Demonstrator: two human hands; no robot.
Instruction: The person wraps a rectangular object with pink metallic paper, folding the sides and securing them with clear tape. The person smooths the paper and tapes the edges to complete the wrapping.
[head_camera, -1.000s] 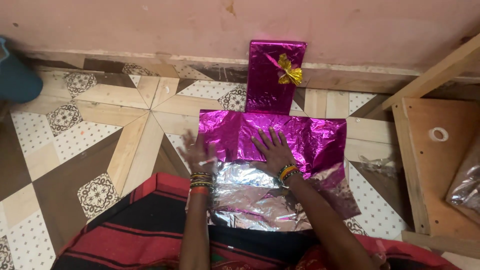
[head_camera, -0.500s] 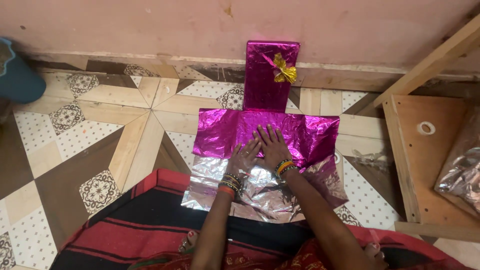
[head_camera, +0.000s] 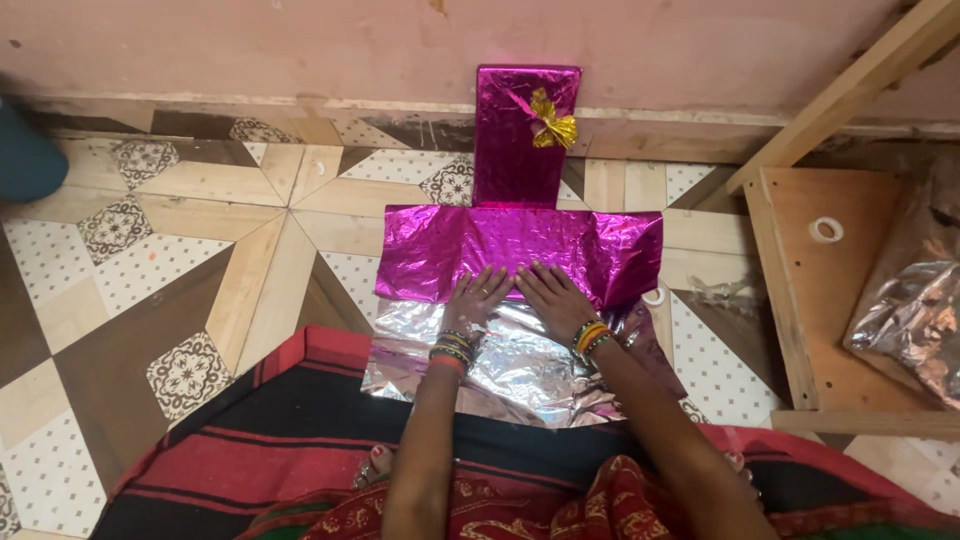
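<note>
Head view: our left hand and right hand press flat, fingers spread, on the pink foil sheet on the floor; uneven pressure could crease or tear it.

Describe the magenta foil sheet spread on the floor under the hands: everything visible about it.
The magenta foil sheet is shiny, crinkled metallic wrapping, lying flat on the patterned floor. Its far part shows the magenta face; the near part shows the silver underside, creased and reaching onto the red-and-black striped cloth. The left hand and right hand press flat, side by side, along the magenta-silver edge. The far edge meets a wrapped magenta gift with a gold bow leaning on the wall.
</note>
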